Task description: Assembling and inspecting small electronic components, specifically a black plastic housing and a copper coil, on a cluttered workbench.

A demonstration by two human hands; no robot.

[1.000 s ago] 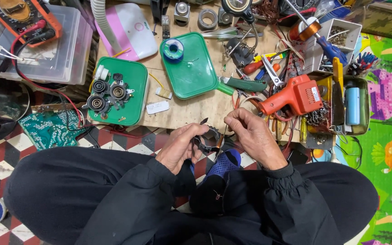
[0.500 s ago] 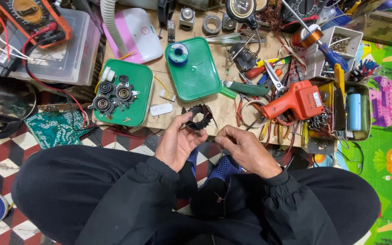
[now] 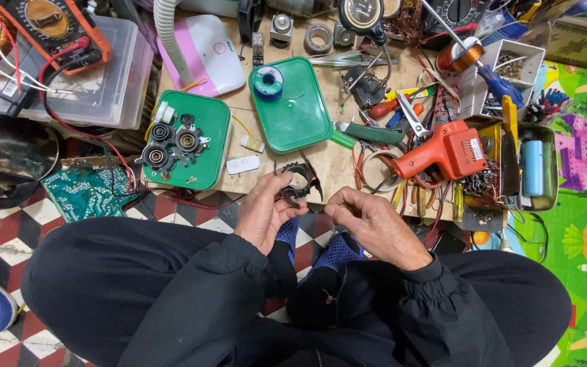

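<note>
— Black plastic ring part sits pinched in the left hand, raised just off the wooden board's near edge. A second ago both hands closed around it lower down.

— And the right hand?

— Let go; its fingers curl together just beside the ring, perhaps pinching something too small to tell.

— The trays?

— Left green tray carries three round black coil parts; the other green tray holds a blue solder spool.

The left hand hides part of the black ring-shaped part.
</note>
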